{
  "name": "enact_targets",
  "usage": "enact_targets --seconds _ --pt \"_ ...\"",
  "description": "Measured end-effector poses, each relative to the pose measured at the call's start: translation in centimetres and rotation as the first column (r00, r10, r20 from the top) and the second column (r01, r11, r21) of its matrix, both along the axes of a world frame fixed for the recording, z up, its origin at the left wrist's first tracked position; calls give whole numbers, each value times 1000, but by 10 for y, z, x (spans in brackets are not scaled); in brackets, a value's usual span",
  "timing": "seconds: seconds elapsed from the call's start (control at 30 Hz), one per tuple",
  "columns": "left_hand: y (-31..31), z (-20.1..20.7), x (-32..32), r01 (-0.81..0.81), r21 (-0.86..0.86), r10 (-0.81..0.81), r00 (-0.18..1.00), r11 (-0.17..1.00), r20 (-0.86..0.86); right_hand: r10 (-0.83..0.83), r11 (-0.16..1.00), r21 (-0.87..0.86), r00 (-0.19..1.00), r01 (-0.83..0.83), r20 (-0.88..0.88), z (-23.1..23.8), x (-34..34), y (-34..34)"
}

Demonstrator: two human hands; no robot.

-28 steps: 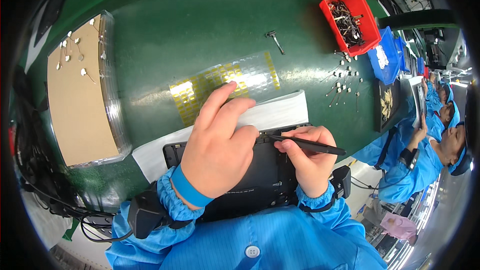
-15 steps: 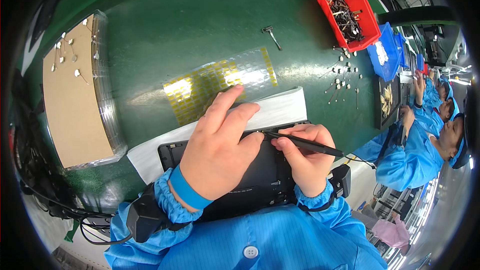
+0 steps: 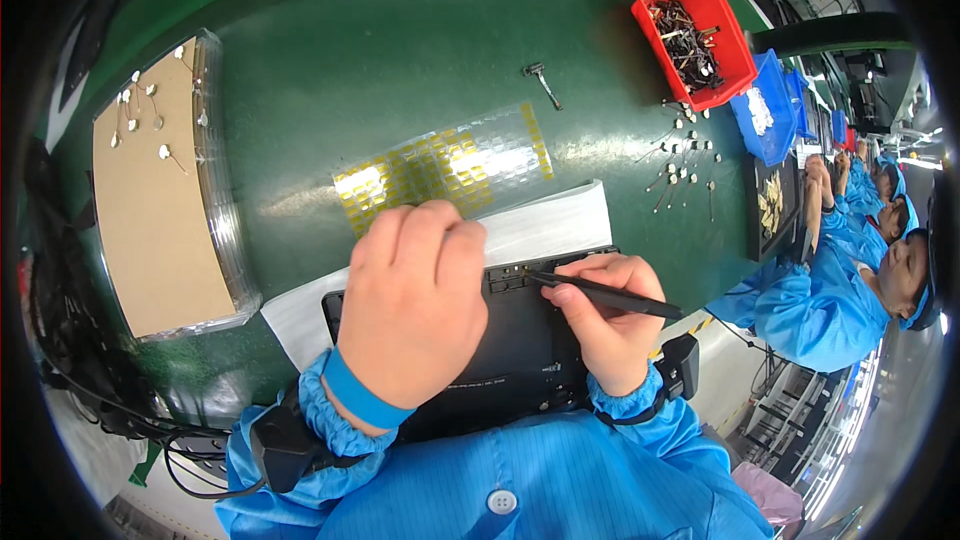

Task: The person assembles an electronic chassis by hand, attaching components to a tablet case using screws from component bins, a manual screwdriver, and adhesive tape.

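Observation:
A flat black device housing lies in front of me, partly on a white sheet. My right hand grips a slim black pointed tool, pinched between thumb and fingers. Its tip rests at small parts along the housing's far edge; whether it touches them I cannot tell. Over the housing's left half is my left hand, fingers curled inward and their tips hidden. Just beyond those knuckles lies a clear sheet of small yellow stickers.
At left stands a cardboard-topped clear tray stack bearing small wired white parts. A small black-and-silver part lies farther back. On the right are a red bin, blue bin, black tray, scattered wired parts and co-workers.
My left hand has drawn back from the sticker sheet, its stretched fingers now curled. More of the housing's far edge shows. The right hand keeps the tool at nearly the same spot.

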State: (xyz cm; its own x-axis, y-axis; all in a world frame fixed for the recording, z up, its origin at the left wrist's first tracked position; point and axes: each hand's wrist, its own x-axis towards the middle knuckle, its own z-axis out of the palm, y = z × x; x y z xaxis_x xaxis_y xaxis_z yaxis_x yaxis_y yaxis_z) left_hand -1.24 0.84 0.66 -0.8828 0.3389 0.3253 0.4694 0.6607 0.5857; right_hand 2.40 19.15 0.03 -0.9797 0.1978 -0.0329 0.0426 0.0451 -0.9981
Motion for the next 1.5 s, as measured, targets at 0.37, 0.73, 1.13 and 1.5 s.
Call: enact_targets --seconds 0.37,0.73,1.13,1.5 --pt "0 4 5 -32 -242 55 994 970 91 111 959 274 986 -74 -122 -1 -2 -1" --pt "2 9 8 18 -306 7 997 952 79 32 994 111 973 -7 -228 -12 4 5" --pt "-11 51 -5 231 -77 -196 927 970 320 -261 965 -172 639 198 -724 24 16 48" --pt "-106 93 -263 -409 200 394 912 890 111 -442 895 -309 732 322 -518 0 -35 88"
